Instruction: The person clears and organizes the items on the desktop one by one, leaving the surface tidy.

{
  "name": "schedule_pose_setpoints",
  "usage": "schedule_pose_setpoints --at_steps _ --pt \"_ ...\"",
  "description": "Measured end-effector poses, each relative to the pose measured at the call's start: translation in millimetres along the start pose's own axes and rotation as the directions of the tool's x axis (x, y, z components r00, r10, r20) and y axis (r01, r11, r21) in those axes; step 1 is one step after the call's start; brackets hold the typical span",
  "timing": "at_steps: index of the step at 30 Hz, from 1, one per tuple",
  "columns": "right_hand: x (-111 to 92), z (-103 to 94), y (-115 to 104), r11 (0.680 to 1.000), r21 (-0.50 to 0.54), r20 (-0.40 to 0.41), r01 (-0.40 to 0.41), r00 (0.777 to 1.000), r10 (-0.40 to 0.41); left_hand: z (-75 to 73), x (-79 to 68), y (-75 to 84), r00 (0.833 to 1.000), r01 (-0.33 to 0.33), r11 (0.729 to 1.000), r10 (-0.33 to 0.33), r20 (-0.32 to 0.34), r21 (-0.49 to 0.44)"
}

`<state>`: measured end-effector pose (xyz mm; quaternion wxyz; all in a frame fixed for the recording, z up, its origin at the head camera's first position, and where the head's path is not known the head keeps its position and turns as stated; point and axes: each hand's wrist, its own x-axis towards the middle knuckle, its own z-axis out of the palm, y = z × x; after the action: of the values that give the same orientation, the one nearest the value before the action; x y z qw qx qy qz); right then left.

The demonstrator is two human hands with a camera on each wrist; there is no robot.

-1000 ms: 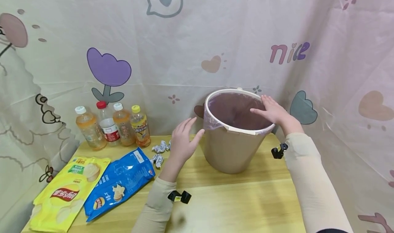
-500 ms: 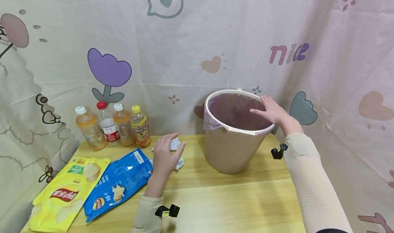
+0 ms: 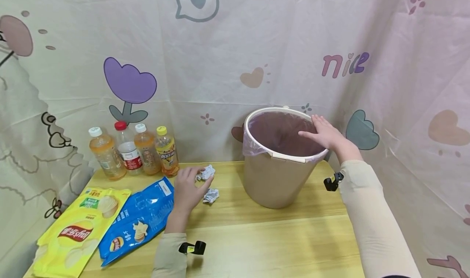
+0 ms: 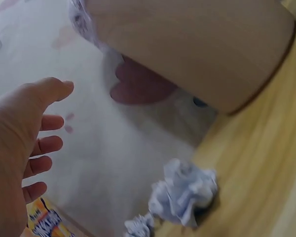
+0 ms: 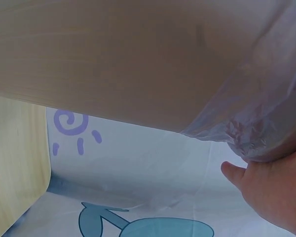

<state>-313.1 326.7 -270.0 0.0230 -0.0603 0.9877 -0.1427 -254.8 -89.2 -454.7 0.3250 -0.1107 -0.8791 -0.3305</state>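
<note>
My left hand (image 3: 188,191) hovers just left of the crumpled paper balls, thumb spread from loosely bent fingers, holding nothing. One paper ball (image 3: 211,196) lies to the right of its thumb, and another paper ball (image 3: 207,172) lies behind it. In the left wrist view, a larger paper ball (image 4: 183,192) and a small one are below and right of the hand, apart from it. My right hand (image 3: 328,134) rests on the right rim of a beige trash bin (image 3: 277,184), fingers fairly straight. A thin purple bin liner (image 5: 237,111) folds over the rim.
Several drink bottles (image 3: 129,157) stand at the back left. A yellow Lay's chip bag (image 3: 78,233) and a blue chip bag (image 3: 141,221) lie at the left on the wooden table (image 3: 268,245). A printed curtain (image 3: 220,58) hangs close behind.
My left hand has moved left and down from beside the bin, passing over the paper balls and uncovering them on its right. The right hand stays on the bin's rim.
</note>
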Motion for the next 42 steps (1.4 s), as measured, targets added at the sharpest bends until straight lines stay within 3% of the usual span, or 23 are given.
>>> schedule_pose_setpoints --at_steps 3,5,10,20,35,42 --pt "0 -0.8 0 1.0 0.003 0.001 -0.001 1.0 0.001 3.7 -2.6 -7.3 0.996 0.051 0.996 -0.056 0.073 0.072" --pt "-1 -0.7 0 1.0 0.005 -0.003 -0.001 1.0 0.001 6.9 -4.8 -11.8 0.984 0.086 0.99 -0.102 0.145 0.109" --pt "0 0.1 0 1.0 0.0 -0.007 0.0 1.0 0.0 21.2 -12.2 -24.2 0.938 0.137 0.976 -0.182 0.294 0.167" --pt "3 -3.0 0 0.999 -0.033 -0.003 0.005 1.0 -0.005 40.9 -23.5 -33.7 0.855 0.188 0.966 -0.251 0.454 0.179" --pt "3 -1.1 2 0.999 -0.033 -0.003 0.006 1.0 -0.006 42.2 -26.5 -27.7 0.821 0.144 0.956 -0.259 0.508 0.256" --pt "4 -1.4 2 1.0 -0.027 -0.003 0.004 1.0 -0.004 41.1 -25.6 -26.5 0.826 0.116 0.956 -0.244 0.508 0.27"
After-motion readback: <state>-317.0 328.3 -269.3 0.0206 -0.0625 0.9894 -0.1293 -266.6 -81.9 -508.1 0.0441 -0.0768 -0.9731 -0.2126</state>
